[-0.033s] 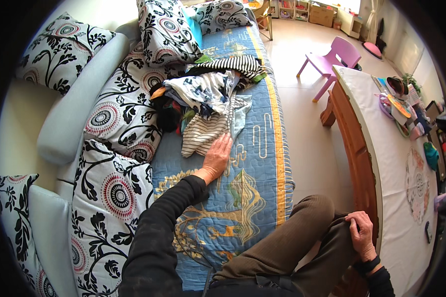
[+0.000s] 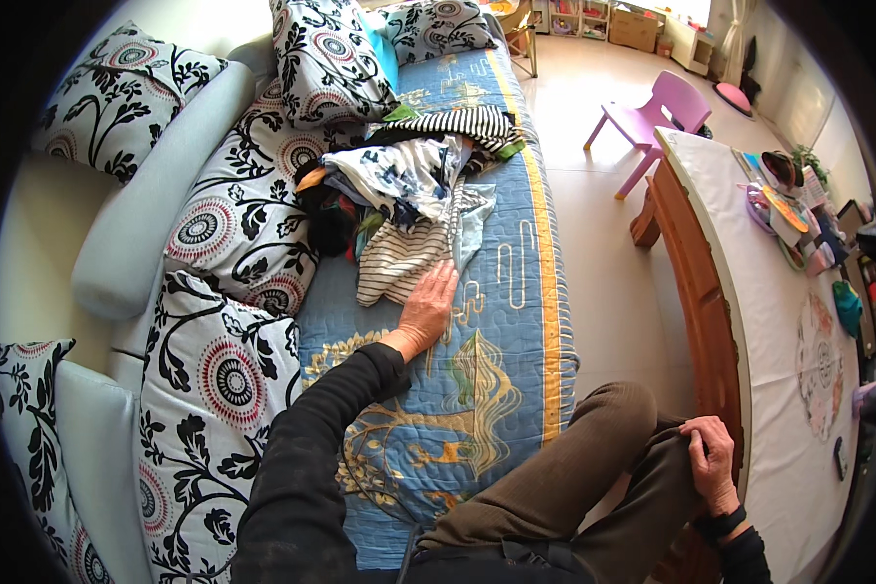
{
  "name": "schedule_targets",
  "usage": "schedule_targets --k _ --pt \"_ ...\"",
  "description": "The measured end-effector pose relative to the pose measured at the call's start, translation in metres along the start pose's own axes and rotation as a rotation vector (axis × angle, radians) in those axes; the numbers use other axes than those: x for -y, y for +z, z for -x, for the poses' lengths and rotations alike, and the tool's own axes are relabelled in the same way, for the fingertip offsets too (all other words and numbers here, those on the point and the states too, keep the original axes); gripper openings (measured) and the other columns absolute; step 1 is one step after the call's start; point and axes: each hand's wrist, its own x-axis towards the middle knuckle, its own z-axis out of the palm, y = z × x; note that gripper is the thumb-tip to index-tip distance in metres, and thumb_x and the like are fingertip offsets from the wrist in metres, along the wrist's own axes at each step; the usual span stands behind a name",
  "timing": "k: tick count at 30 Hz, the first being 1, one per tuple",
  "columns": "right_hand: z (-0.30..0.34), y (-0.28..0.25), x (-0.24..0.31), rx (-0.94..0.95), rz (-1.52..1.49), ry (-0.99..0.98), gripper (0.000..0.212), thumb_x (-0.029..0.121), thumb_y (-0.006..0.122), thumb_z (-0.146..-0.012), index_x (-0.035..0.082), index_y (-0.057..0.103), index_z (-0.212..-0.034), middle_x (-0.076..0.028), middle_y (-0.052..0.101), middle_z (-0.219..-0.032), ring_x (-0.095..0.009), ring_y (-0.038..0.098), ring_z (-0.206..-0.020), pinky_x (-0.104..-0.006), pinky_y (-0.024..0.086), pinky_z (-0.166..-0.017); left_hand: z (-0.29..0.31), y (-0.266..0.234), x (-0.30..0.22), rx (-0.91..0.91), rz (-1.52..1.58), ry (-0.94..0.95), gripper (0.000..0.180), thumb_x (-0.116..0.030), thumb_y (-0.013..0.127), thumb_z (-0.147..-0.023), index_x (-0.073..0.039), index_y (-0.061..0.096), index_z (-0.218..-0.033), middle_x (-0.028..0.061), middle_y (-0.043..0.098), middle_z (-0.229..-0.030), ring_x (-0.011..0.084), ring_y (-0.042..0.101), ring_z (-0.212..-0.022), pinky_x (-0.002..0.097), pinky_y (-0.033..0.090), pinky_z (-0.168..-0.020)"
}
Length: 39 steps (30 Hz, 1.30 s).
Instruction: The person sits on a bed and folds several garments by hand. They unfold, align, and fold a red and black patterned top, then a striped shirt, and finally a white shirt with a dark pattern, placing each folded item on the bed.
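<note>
My left hand lies flat with its fingers stretched out, the tips at the lower edge of a beige garment with dark stripes. That garment is part of a loose heap of clothes on the seat. On top of it lies a white and navy patterned garment, and a black-and-white striped one is behind. A light blue cloth sticks out to the right. Dark cloth bunches at the left of the heap. My right hand rests on my knee, fingers curled in, with no object visible in it.
A blue quilted cover spreads over the sofa seat. Patterned cushions line its left side. At right is a wooden table with a white cloth, holding assorted small items. A pink chair stands on the floor beyond.
</note>
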Motion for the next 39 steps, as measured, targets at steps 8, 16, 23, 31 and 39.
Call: schedule_targets --k 8,16,23,31,39 --pt "0.010 -0.005 -0.007 -0.051 -0.054 0.087 0.013 -0.001 0.053 -0.090 0.001 0.066 -0.089 -0.014 0.070 -0.093 -0.031 0.065 -0.091 -0.0384 0.052 -0.087 -0.009 -0.023 -0.023 -0.109 0.358 -0.158 0.027 -0.007 0.067 -0.087 -0.009 0.071 -0.114 0.0091 0.072 -0.115 0.0272 0.068 -0.107 0.0382 0.056 -0.088" --pt "0.013 -0.008 -0.012 -0.076 -0.096 0.114 0.015 -0.002 0.051 -0.091 -0.001 0.065 -0.089 -0.015 0.069 -0.093 -0.030 0.065 -0.091 -0.0372 0.052 -0.086 -0.048 0.015 0.015 -0.178 -0.046 -0.696 0.029 -0.022 0.077 -0.083 -0.012 0.065 -0.107 0.0065 0.062 -0.104 0.0308 0.061 -0.103 0.0430 0.050 -0.091" --pt "0.019 -0.014 -0.015 -0.077 -0.120 0.138 0.017 0.000 0.048 -0.093 -0.002 0.065 -0.090 -0.015 0.069 -0.095 -0.028 0.065 -0.091 -0.0365 0.052 -0.087 -0.043 0.031 0.003 -0.026 -0.157 -0.568 0.026 -0.021 0.068 -0.091 -0.006 0.055 -0.107 0.0141 0.063 -0.103 0.0337 0.069 -0.094 0.0440 0.058 -0.075" --pt "0.023 -0.015 -0.015 -0.098 -0.123 0.150 0.016 0.002 0.049 -0.094 -0.003 0.064 -0.090 -0.014 0.068 -0.094 -0.028 0.065 -0.090 -0.0360 0.052 -0.086 -0.069 0.004 0.017 0.206 0.228 -0.775 0.029 -0.024 0.063 -0.090 0.002 0.062 -0.105 0.0256 0.073 -0.095 0.0416 0.072 -0.094 0.0506 0.057 -0.081" --pt "0.026 -0.018 -0.017 -0.105 -0.117 0.145 0.017 0.003 0.049 -0.095 -0.003 0.065 -0.091 -0.014 0.069 -0.094 -0.028 0.066 -0.091 -0.0359 0.052 -0.086 0.013 -0.054 -0.032 0.515 0.909 -0.528 0.016 -0.015 0.071 -0.087 0.001 0.066 -0.088 0.0056 0.066 -0.075 0.0099 0.060 -0.072 0.0314 0.052 -0.066"
